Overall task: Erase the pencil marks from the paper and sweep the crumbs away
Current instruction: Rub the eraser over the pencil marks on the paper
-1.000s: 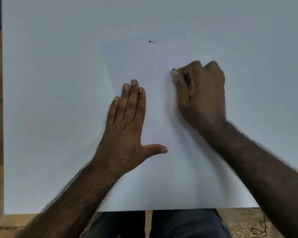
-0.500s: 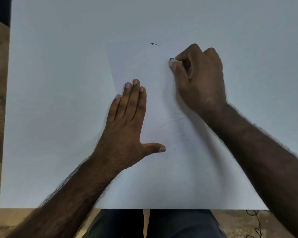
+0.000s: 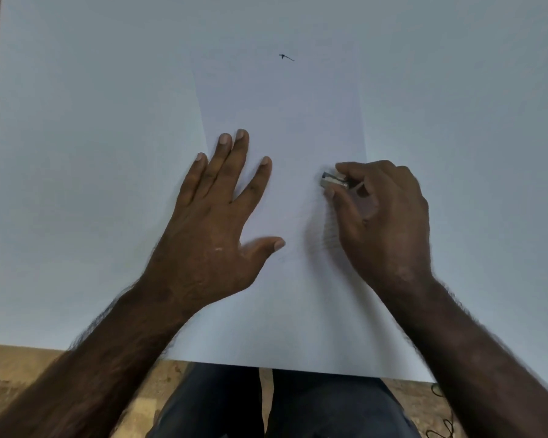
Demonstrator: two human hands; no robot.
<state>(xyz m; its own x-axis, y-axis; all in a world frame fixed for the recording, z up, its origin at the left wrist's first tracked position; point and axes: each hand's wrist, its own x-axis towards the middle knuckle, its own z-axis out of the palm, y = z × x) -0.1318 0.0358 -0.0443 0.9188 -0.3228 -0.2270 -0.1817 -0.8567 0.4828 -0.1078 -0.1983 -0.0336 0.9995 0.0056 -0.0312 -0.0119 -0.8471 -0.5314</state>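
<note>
White paper (image 3: 285,128) lies at the desk's (image 3: 92,153) near edge; the left hand (image 3: 215,222) presses flat on it, fingers spread, likely to stop it sliding. The right hand (image 3: 383,216) pinches an eraser (image 3: 332,180) against the sheet's right side, by faint marks.

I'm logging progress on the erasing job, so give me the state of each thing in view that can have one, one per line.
Left hand: flat, fingers spread, pressing the paper down.
Right hand: fingers curled, pinching the eraser.
Eraser: held over the paper's right side; contact cannot be told.
Paper: lying flat on the white table; faint marks beside the right hand.
Dark mark: near the paper's far edge, not erased.
</note>
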